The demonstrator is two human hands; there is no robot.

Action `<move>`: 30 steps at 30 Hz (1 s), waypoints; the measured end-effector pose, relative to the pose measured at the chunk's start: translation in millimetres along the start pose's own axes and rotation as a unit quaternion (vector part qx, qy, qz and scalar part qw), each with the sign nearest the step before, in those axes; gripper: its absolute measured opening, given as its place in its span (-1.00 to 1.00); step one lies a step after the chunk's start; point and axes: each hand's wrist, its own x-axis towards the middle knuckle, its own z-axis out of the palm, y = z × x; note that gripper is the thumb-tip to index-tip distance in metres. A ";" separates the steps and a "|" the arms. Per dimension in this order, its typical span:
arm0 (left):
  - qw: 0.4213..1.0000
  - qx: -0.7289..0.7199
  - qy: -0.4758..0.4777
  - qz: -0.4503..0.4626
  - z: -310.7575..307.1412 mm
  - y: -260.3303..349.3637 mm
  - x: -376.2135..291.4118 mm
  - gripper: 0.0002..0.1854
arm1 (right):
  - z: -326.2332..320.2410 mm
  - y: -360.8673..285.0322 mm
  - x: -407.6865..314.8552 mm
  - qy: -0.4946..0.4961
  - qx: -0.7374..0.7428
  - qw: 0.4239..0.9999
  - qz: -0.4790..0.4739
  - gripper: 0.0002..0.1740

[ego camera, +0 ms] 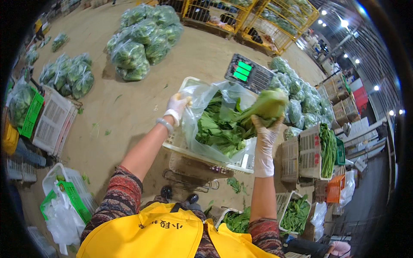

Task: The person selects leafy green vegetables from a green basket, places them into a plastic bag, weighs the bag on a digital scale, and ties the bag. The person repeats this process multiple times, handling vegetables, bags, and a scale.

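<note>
In the head view, a clear plastic bag [193, 129] lies spread open in a white plastic crate [206, 158], part-filled with leafy greens [214, 129]. My left hand [178, 104], in a pale glove, pinches the bag's left edge. My right hand [267, 129], gloved too, grips a bunch of leafy greens [267, 104] at the bag's right side, pale stalk ends up and leaves hanging towards the bag. Just beyond the crate stands a digital scale's display [248, 73], its panels lit green.
Bagged greens are piled on the floor [145, 38] ahead and beside the display [297, 93]. Crates of greens stand at right [311, 151] and near my right elbow [295, 211]. A crate with plastic bags [66, 193] is at left. Yellow metal cages [219, 16] stand farther off.
</note>
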 end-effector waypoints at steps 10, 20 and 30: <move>0.977 -0.097 -0.189 0.003 21.4 145.0 -87.8 -0.66 | 90.3 223.4 -31.6 -0.354 -0.501 0.787 -0.064 -0.02; 0.979 -0.008 -0.206 0.004 -7.9 135.1 -109.7 -0.66 | 69.0 183.8 -3.1 -0.412 -0.378 0.828 0.052 0.06; 0.995 -0.014 -0.048 0.088 -50.3 47.6 -163.5 -0.67 | -164.3 -53.7 -134.0 -0.179 0.326 0.893 0.253 -0.25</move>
